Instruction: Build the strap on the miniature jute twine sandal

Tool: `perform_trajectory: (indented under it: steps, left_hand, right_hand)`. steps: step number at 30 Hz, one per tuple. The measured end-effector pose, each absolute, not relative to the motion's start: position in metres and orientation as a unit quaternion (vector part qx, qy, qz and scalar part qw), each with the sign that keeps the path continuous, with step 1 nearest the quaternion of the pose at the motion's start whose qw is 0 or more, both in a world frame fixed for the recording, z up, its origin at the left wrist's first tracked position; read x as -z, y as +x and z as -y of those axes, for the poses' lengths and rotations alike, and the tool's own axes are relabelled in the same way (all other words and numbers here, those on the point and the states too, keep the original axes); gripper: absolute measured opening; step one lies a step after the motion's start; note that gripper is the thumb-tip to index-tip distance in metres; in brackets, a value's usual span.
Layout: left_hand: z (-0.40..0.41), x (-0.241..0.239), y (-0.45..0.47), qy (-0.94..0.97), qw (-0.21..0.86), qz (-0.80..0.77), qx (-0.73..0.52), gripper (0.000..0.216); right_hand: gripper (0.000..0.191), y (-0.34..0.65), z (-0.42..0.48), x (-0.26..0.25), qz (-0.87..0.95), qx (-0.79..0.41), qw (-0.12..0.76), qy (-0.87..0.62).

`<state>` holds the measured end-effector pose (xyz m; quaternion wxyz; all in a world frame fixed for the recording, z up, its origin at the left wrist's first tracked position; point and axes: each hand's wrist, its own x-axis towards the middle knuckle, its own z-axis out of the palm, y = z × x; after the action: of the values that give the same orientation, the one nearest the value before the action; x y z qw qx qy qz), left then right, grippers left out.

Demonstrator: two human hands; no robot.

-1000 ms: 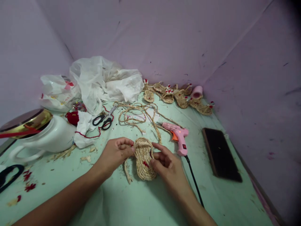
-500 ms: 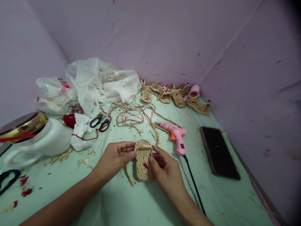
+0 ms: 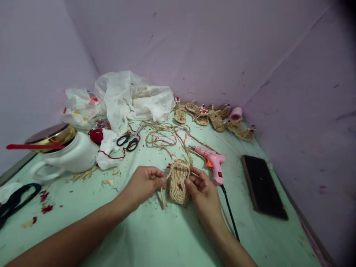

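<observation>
A small woven straw sandal (image 3: 178,181) with a red dot on its sole lies on the green table (image 3: 155,233). My left hand (image 3: 146,183) pinches its left edge, fingers curled. My right hand (image 3: 201,189) pinches the right edge with thumb and forefinger. A loose braided straw cord (image 3: 167,135) runs from the sandal's far end toward the back. A short straw tail hangs off the sandal's near left side.
A pink glue gun (image 3: 213,163) with its black cable lies just right of the sandal. A dark phone (image 3: 263,187) lies further right. Scissors (image 3: 129,140), plastic bags (image 3: 130,98), a white pot (image 3: 71,155), red yarn (image 3: 96,135) and several finished sandals (image 3: 217,118) sit behind.
The view has shifted slightly. Both hands stay on the sandal, now pinching its edges a little further from me; the right fingers have slid to the sandal's side.
</observation>
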<state>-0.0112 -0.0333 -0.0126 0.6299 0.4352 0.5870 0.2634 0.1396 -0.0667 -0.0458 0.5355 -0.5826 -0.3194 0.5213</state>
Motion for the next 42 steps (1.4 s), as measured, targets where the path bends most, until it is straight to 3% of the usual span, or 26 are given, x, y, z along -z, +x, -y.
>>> perform_trajectory:
  steps: [4,10,13,17,24,29,33,36,42]
  left_hand:
    - [0.033,0.006,-0.014,0.442,0.607,-0.592,-0.293,0.015]
    - [0.037,-0.002,-0.018,0.463,0.585,-0.603,-0.283,0.01]
    - [0.04,-0.003,-0.015,0.454,0.603,-0.598,-0.268,0.011]
    - [0.048,0.004,-0.007,0.407,0.665,-0.573,-0.253,0.013]
    - [0.06,0.019,0.003,0.448,0.688,-0.507,-0.262,0.01]
    - [0.051,0.022,-0.004,0.509,0.59,-0.578,-0.24,0.007]
    - [0.043,0.03,-0.003,0.605,0.472,-0.62,-0.164,0.027]
    - [0.041,0.036,0.002,0.644,0.402,-0.632,-0.154,0.027]
    - [0.039,0.041,0.004,0.65,0.399,-0.63,-0.147,0.02]
  right_hand:
    - [0.039,0.144,0.067,0.047,0.346,-0.498,0.512,-0.608]
    - [0.028,0.163,0.072,0.037,0.538,-0.317,0.321,-0.712]
    - [0.022,0.164,0.074,0.032,0.566,-0.28,0.31,-0.711]
    - [0.024,0.152,0.076,0.026,0.555,-0.359,0.364,-0.656]
    - [0.022,0.136,0.076,0.03,0.481,-0.556,0.34,-0.587]
    - [0.016,0.139,0.072,0.033,0.424,-0.559,0.366,-0.611]
    - [0.016,0.14,0.069,0.032,0.397,-0.543,0.399,-0.623]
    - [0.017,0.141,0.067,0.034,0.389,-0.573,0.4,-0.601]
    - [0.017,0.15,0.068,0.037,0.41,-0.617,0.377,-0.556]
